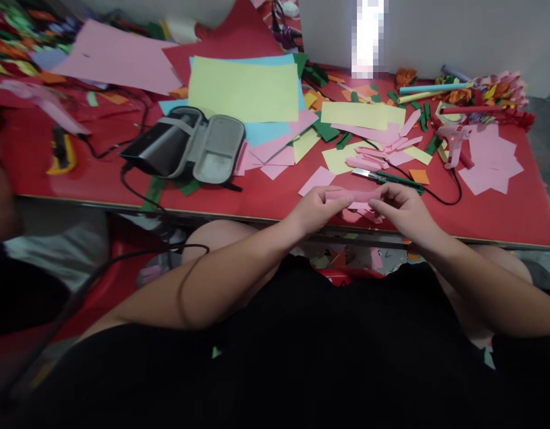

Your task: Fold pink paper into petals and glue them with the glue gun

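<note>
A narrow folded strip of pink paper (353, 195) is held between both hands over the near edge of the red table (266, 199). My left hand (317, 210) pinches its left end, fingers closed on it. My right hand (402, 208) pinches its right end the same way. A few small pink paper pieces (361, 214) lie just under the hands. A utility knife (382, 176) lies just beyond the hands.
An open grey case (198, 149) with a dark device and a black cable sits at left. Yellow (243, 89), blue and pink paper sheets cover the table's middle. A pink glue gun (453, 143), pink flower cutouts (491, 161) and rolled paper tubes lie at right.
</note>
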### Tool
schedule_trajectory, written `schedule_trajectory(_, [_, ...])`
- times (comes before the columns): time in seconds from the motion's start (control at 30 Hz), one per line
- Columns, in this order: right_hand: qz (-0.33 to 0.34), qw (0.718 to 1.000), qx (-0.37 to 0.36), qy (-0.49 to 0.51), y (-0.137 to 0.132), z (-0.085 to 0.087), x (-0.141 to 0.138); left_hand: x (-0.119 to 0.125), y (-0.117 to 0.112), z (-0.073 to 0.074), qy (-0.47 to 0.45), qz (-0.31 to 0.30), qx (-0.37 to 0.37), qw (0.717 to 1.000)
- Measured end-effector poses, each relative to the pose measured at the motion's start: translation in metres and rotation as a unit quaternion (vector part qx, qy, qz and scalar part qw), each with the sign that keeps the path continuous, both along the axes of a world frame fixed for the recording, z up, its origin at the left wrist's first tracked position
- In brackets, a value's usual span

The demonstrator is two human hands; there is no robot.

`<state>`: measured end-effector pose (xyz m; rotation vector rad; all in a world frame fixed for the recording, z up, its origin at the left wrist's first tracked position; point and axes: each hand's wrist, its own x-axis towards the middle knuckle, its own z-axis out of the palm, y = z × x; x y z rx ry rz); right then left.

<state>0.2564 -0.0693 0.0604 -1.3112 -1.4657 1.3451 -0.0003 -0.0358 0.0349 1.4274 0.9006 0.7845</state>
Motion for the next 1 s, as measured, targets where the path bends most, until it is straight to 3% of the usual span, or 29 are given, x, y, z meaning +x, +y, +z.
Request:
schedule_trajectory(0.2, [0.024,1.000,0.010,-0.013,-0.001,0.002,0.000,-0.006,0.005,0.001,0.034,0.009,0.023,0.999])
schedule_trajectory(0.53, [0.023,0.998,0.004,-0.060,-0.003,0.003,0.000,-0.004,-0.001,-0.005,0.071,-0.039,0.046,0.996])
schedule_trajectory(0.67, [0.015,0.999,0.012,-0.046,-0.002,0.002,0.001,-0.005,0.001,-0.004,0.052,-0.039,0.011,0.998])
schedule_trajectory(1.0, [-0.033,0.999,0.019,-0.007,0.001,0.001,0.000,-0.002,0.002,-0.010,-0.043,0.083,-0.008,0.996])
